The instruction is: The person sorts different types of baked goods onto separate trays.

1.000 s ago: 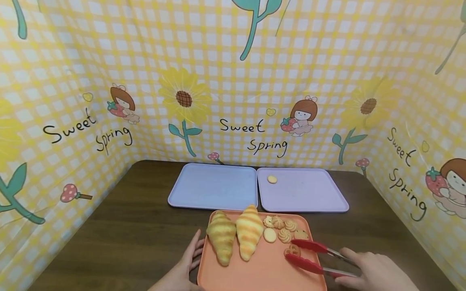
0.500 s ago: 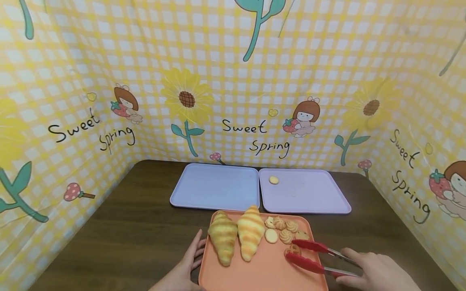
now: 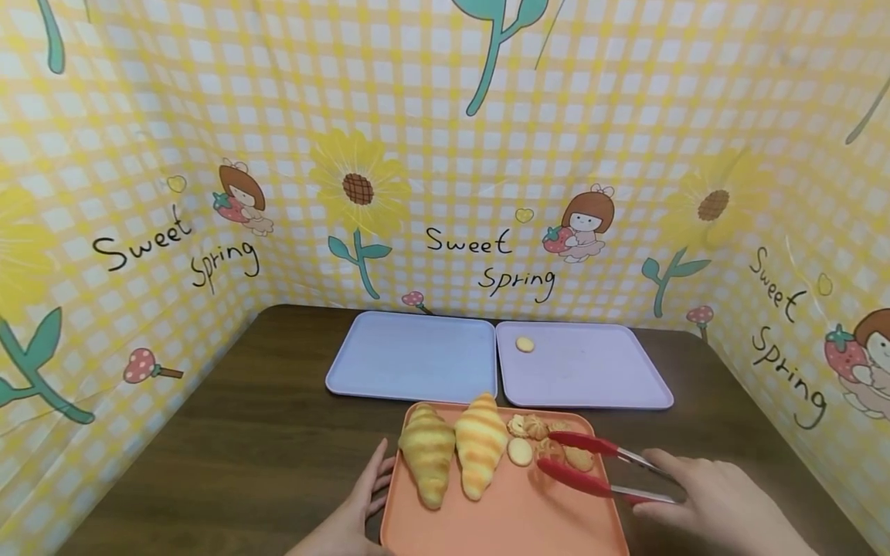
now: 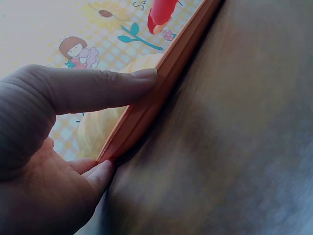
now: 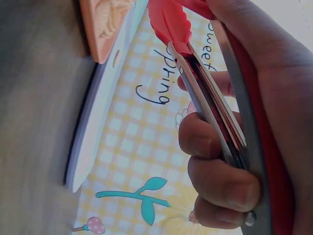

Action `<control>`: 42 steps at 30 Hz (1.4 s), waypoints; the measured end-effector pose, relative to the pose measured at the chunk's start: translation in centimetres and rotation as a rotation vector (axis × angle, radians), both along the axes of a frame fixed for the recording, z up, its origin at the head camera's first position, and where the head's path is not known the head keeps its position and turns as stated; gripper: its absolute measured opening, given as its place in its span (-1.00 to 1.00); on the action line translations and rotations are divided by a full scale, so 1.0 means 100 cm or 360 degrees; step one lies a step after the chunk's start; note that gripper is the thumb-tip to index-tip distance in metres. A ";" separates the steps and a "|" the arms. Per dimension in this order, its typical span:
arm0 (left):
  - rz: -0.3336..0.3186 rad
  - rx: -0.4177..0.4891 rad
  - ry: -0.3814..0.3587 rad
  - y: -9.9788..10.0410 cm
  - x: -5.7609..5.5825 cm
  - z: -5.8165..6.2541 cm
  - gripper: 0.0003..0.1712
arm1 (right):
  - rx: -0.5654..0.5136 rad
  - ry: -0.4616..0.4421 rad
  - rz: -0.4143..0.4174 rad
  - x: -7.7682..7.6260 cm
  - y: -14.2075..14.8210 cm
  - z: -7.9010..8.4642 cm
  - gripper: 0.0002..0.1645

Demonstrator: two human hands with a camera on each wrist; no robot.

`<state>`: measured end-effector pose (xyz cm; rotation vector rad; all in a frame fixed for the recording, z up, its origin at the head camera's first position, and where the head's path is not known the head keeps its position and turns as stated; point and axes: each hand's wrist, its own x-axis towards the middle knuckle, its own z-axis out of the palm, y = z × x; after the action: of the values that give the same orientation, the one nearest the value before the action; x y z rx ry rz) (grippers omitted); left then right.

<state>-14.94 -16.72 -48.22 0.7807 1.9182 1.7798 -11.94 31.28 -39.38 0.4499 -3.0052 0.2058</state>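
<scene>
Red-tipped tongs (image 3: 577, 479) are over the right part of the orange tray (image 3: 514, 525), metal arms spread a little, with a brown cookie (image 3: 551, 448) between the tips, partly hidden; cannot tell if the tips pinch it or only straddle it. The right hand (image 3: 723, 494) grips the tongs, fingers curled round the arms, thumb on the other side, hand off to the right of the tray. A spotted cookie (image 3: 580, 459) lies just beside, in line with the gap between the tong arms. More cookies: swirl cookies (image 3: 535, 427) clustered at the tray's far right, and a pale oval cookie (image 3: 520, 452) just in front of them. Two croissants, a darker one (image 3: 428, 455) and a lighter striped one (image 3: 480, 448), lie side by side on the left half. The left hand (image 3: 344, 513) is at the tray's left side, fingers fairly straight and spread, touching the wall, not wrapped round anything. Beyond, a blue tray (image 3: 417, 359) and a purple tray (image 3: 591, 367) sit side by side; the purple one has a round cookie (image 3: 524, 344) near its far left corner. Dark wood table (image 3: 208, 440) below, yellow checked cloth (image 3: 431, 100) with sunflowers and "Sweet Spring" lettering behind.
</scene>
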 end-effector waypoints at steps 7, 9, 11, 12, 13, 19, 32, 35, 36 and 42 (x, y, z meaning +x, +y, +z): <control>0.0008 -0.0020 -0.0013 0.000 0.000 0.005 0.49 | -0.0027 0.0087 0.0012 -0.011 -0.007 0.011 -0.17; 0.0006 -0.0007 -0.0029 0.000 0.000 0.005 0.49 | -0.0032 0.0126 0.0030 -0.015 -0.008 0.013 -0.18; 0.0005 0.0009 -0.0021 0.000 0.000 0.004 0.50 | -0.0039 0.0176 0.0056 -0.019 -0.009 0.015 -0.20; 0.0006 0.0016 -0.0014 0.001 0.000 0.003 0.50 | -0.0040 0.0200 0.0070 -0.021 -0.009 0.016 -0.22; 0.0007 0.0026 -0.0002 0.001 0.001 0.003 0.50 | -0.0039 0.0218 0.0078 -0.023 -0.009 0.017 -0.22; 0.0001 0.0033 0.0045 0.001 0.001 0.001 0.48 | -0.0041 0.0173 0.0033 -0.035 -0.008 0.024 -0.23; 0.0029 -0.0032 0.0021 0.002 0.002 0.007 0.50 | 0.0007 0.0255 0.0069 -0.069 -0.006 0.030 -0.25; 0.0027 -0.0020 0.0012 0.001 0.002 0.007 0.50 | 0.0009 0.0234 0.0058 -0.078 -0.004 0.029 -0.23; 0.0026 -0.0017 0.0008 0.001 0.002 0.006 0.50 | 0.0007 0.0235 0.0060 -0.080 -0.003 0.028 -0.22; 0.0022 0.0008 -0.0010 0.001 0.002 0.004 0.50 | 0.0003 0.0297 0.0080 -0.093 0.000 0.026 -0.18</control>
<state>-14.70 -16.64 -47.85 0.7647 1.9204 1.7936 -21.25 31.26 -36.82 0.5145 -2.8143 0.1556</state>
